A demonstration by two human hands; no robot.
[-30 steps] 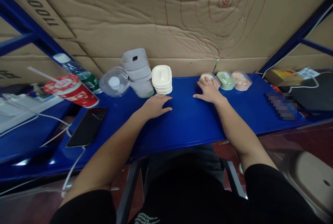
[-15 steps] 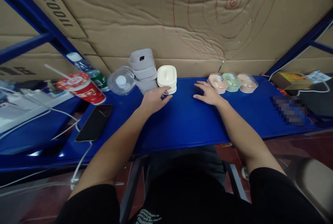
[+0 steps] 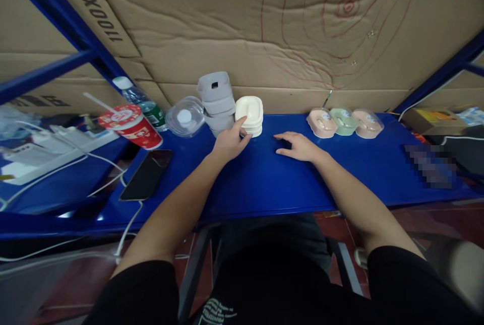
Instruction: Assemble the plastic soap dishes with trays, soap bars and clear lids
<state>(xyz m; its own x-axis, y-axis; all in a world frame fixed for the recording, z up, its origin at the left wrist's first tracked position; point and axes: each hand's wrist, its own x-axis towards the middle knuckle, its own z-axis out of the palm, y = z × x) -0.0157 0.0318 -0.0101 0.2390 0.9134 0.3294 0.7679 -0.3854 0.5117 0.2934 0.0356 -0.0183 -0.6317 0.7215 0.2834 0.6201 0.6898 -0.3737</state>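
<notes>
My left hand (image 3: 229, 142) is at the front left of a small stack of cream square dishes (image 3: 249, 108). Its index finger reaches up to the front edge of the top piece, while the thumb stays apart. Just left of that hand, grey containers (image 3: 216, 95) are piled up unevenly. My right hand (image 3: 298, 147) holds nothing; with fingers apart, it hovers low over or rests on the blue table (image 3: 260, 184). Nearest on its right are two pink boxes (image 3: 322, 122) with clear lids and a green box (image 3: 343, 121) between them.
A clear round lid (image 3: 185, 116), water bottle (image 3: 145, 106) and tilted red paper cup (image 3: 132, 126) are on the left. Closer in lies a phone (image 3: 146, 175) with a white cable. A power strip (image 3: 56, 151) sits far left. Cardboard (image 3: 212, 22) walls the back.
My right hand has moved left, away from the pink boxes and towards the cream stack. My left index finger has risen to the top piece's edge. The whole view has shifted slightly.
</notes>
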